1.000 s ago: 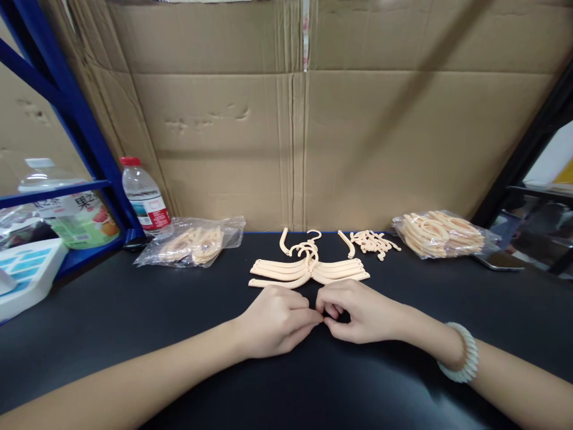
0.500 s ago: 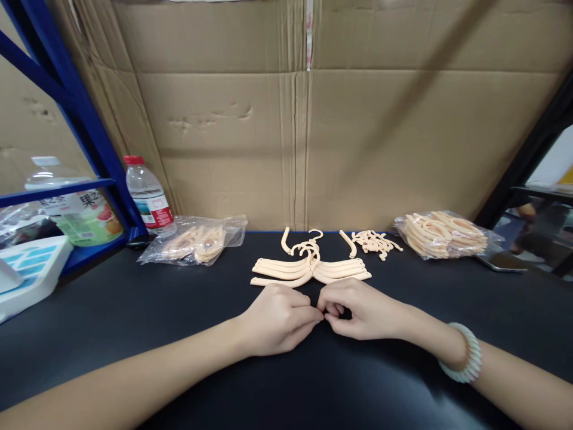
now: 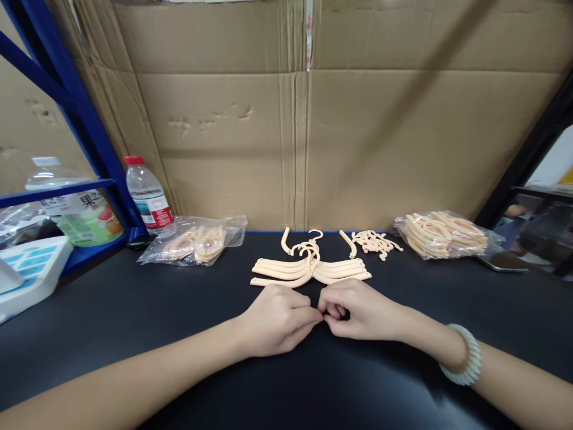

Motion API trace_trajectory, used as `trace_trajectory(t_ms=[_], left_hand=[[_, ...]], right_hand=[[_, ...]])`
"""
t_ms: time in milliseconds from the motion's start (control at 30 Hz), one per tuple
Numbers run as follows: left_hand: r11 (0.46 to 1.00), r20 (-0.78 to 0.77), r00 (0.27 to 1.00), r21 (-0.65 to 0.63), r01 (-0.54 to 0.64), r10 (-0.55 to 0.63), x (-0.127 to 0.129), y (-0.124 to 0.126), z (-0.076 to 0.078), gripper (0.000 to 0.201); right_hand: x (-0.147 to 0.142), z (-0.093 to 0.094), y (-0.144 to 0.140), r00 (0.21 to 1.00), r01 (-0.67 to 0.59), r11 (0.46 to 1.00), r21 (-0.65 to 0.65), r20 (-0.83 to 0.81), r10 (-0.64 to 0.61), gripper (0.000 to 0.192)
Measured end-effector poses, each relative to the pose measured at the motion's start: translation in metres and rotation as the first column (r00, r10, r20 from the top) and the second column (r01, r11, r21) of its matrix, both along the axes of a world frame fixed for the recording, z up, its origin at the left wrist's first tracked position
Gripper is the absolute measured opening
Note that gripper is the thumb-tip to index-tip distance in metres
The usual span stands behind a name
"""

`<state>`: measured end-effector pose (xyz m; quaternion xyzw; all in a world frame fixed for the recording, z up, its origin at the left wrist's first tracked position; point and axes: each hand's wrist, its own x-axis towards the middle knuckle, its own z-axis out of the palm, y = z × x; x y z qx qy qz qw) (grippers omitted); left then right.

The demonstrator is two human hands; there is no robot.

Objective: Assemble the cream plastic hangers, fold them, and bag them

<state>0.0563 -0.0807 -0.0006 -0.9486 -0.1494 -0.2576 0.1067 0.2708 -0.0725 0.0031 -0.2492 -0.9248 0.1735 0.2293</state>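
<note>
My left hand [image 3: 282, 319] and my right hand [image 3: 358, 310] meet fingertip to fingertip over the black tabletop. Both have their fingers curled in a pinch, and whatever lies between the tips, if anything, is too small or hidden. Just beyond them lies a row of cream-coloured hangers [image 3: 282, 272], nested together with their hooks pointing away from me. Behind the row rest a loose hook [image 3: 316, 234] and two loose curved arms, a left one [image 3: 285, 242] and a right one [image 3: 348, 245]. A pile of small hook pieces [image 3: 375, 242] sits to their right.
A clear bag of hanger parts [image 3: 197, 242] lies back left, and a fuller bag [image 3: 443, 234] back right. Beside the blue frame stand a red-capped water bottle [image 3: 147, 194] and a larger drink bottle [image 3: 83, 206]. A cardboard wall [image 3: 233, 143] closes off the back.
</note>
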Motion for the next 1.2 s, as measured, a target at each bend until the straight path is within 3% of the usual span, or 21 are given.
trace_trajectory(t_ms=[167, 467, 1000, 1100, 1200], left_hand=[[1.0, 0.025, 1.0, 0.015, 0.003, -0.003, 0.001, -0.001, 0.001, 0.021], [0.996, 0.102, 0.995, 0.091, 0.003, -0.013, 0.001, -0.001, 0.001, 0.018], [0.987, 0.258, 0.965, 0.16, 0.011, -0.053, -0.002, 0.002, 0.007, 0.018], [0.989, 0.245, 0.969, 0.15, 0.007, -0.044, -0.005, 0.007, 0.013, 0.027], [0.995, 0.275, 0.957, -0.011, -0.096, 0.095, -0.013, 0.025, 0.022, 0.033]], right_hand=[[-0.002, -0.001, 0.0, 0.999, 0.029, 0.999, -0.031, -0.038, -0.03, 0.016], [-0.003, -0.002, 0.001, 0.98, 0.002, 0.973, -0.229, -0.192, -0.048, 0.013], [-0.004, 0.008, -0.001, 0.917, -0.02, 0.859, -0.512, -0.352, -0.189, 0.007], [-0.004, 0.013, 0.003, 0.903, -0.018, 0.869, -0.494, -0.381, -0.198, 0.007], [-0.003, 0.025, 0.019, 0.878, 0.087, 0.924, -0.372, -0.41, -0.248, 0.013]])
